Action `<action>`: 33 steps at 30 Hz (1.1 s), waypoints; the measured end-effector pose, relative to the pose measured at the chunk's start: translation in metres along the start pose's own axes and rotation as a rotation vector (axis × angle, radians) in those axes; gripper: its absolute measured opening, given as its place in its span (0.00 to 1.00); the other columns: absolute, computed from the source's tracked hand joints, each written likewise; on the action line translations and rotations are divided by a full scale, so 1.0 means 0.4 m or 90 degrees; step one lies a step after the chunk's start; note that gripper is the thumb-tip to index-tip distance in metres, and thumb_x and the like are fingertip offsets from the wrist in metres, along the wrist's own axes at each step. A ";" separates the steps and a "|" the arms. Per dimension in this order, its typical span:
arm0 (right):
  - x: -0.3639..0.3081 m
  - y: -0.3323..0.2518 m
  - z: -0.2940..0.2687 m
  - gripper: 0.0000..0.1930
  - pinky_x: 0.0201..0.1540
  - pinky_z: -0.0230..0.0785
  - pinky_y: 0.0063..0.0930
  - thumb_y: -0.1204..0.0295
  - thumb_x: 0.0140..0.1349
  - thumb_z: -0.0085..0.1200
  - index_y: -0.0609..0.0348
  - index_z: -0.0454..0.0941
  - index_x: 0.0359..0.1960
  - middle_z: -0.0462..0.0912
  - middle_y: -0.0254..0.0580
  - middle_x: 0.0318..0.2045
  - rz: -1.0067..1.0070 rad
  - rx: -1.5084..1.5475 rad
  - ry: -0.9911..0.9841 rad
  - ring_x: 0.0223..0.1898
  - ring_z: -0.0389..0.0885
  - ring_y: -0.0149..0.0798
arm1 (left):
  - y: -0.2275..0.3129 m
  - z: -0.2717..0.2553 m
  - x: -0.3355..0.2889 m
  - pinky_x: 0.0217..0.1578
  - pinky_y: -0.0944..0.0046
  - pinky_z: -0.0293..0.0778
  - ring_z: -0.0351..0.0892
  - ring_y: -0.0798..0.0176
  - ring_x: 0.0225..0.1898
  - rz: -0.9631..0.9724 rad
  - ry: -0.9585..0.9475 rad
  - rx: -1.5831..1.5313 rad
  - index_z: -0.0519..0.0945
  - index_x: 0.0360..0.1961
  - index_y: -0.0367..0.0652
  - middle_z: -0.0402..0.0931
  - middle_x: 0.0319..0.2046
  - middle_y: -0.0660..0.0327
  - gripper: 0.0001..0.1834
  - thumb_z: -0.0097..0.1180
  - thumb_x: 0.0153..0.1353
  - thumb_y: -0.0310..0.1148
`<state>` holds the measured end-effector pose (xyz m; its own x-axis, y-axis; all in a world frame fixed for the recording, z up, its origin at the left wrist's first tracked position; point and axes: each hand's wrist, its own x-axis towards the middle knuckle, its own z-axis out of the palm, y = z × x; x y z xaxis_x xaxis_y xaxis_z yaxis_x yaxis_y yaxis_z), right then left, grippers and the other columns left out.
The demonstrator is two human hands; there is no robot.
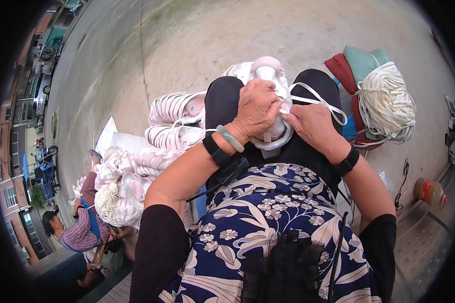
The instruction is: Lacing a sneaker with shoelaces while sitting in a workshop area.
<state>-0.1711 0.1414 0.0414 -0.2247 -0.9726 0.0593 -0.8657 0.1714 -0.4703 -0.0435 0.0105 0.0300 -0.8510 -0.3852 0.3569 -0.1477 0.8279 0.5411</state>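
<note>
A pale pink and white sneaker (275,130) rests between my knees. Its white shoelace (316,96) rises from the eyelets and curves in a loose loop over my right hand. My left hand (258,106) is closed over the side of the shoe, thumb and fingers pinching the lace near the tongue. From the other side, my right hand (312,125) pinches the lace at the same spot, thumb against forefinger. The fingertips partly hide the eyelets between them.
More laced pink sneakers (174,108) lie left of my knee, beside a large pile of shoes (131,177). A thick bundle of white laces (387,103) hangs over folded cloth at right. A plastic bottle (429,192) stands lower right. Another person (86,230) sits far left.
</note>
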 end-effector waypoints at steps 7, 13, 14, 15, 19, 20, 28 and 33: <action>0.047 0.016 -0.025 0.09 0.26 0.67 0.39 0.67 0.53 0.53 0.56 0.74 0.19 0.76 0.43 0.19 -0.074 0.132 0.162 0.24 0.77 0.47 | -0.043 -0.026 -0.014 0.41 0.64 0.69 0.74 0.57 0.38 -0.124 0.119 -0.100 0.77 0.30 0.37 0.76 0.36 0.56 0.05 0.54 0.54 0.28; -0.018 0.038 -0.027 0.03 0.24 0.66 0.31 0.74 0.47 0.48 0.55 0.70 0.25 0.68 0.34 0.21 -0.337 -0.153 0.169 0.24 0.72 0.36 | -0.078 -0.065 -0.039 0.40 0.65 0.69 0.75 0.58 0.36 -0.154 0.154 -0.120 0.76 0.29 0.34 0.76 0.31 0.55 0.05 0.54 0.55 0.26; -0.036 0.042 -0.024 0.03 0.24 0.66 0.30 0.74 0.47 0.48 0.55 0.70 0.24 0.68 0.35 0.21 -0.328 -0.170 0.105 0.24 0.72 0.36 | -0.076 -0.069 -0.044 0.40 0.65 0.69 0.75 0.58 0.36 -0.124 0.138 -0.097 0.76 0.29 0.35 0.76 0.31 0.56 0.04 0.54 0.54 0.26; -0.045 0.048 -0.020 0.03 0.24 0.66 0.30 0.73 0.47 0.48 0.55 0.70 0.24 0.69 0.35 0.21 -0.311 -0.188 0.036 0.25 0.73 0.36 | -0.072 -0.070 -0.048 0.40 0.64 0.69 0.74 0.58 0.35 -0.095 0.122 -0.075 0.76 0.29 0.36 0.76 0.31 0.56 0.04 0.54 0.53 0.25; -0.031 0.053 -0.013 0.04 0.27 0.68 0.37 0.73 0.50 0.50 0.58 0.71 0.27 0.73 0.40 0.22 -0.124 -0.139 -0.044 0.25 0.77 0.44 | -0.038 -0.052 -0.048 0.42 0.61 0.67 0.73 0.56 0.40 -0.036 0.082 -0.038 0.78 0.28 0.39 0.76 0.33 0.59 0.04 0.57 0.50 0.26; -0.025 0.048 -0.021 0.04 0.27 0.68 0.37 0.73 0.50 0.50 0.58 0.71 0.27 0.73 0.40 0.22 -0.147 -0.129 -0.013 0.25 0.77 0.44 | -0.029 -0.043 -0.044 0.44 0.59 0.65 0.72 0.56 0.42 -0.017 0.076 -0.021 0.79 0.28 0.41 0.75 0.35 0.60 0.04 0.57 0.50 0.28; 0.006 -0.025 -0.010 0.25 0.32 0.70 0.39 0.61 0.48 0.59 0.61 0.65 0.44 0.77 0.49 0.28 0.004 0.129 0.034 0.31 0.79 0.50 | -0.002 0.006 -0.014 0.47 0.56 0.61 0.68 0.54 0.48 -0.048 0.030 -0.004 0.79 0.27 0.43 0.74 0.40 0.59 0.04 0.56 0.49 0.29; 0.000 -0.030 0.032 0.21 0.35 0.70 0.40 0.65 0.50 0.57 0.63 0.65 0.42 0.75 0.53 0.35 0.029 0.071 0.051 0.35 0.77 0.52 | -0.002 0.017 -0.020 0.49 0.54 0.59 0.67 0.51 0.50 -0.063 0.035 0.001 0.79 0.23 0.43 0.73 0.44 0.57 0.03 0.56 0.46 0.30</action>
<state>-0.1552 0.1372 0.0358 -0.3019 -0.9477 0.1034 -0.7996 0.1926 -0.5688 -0.0400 0.0158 0.0216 -0.8030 -0.4872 0.3432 -0.2308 0.7852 0.5746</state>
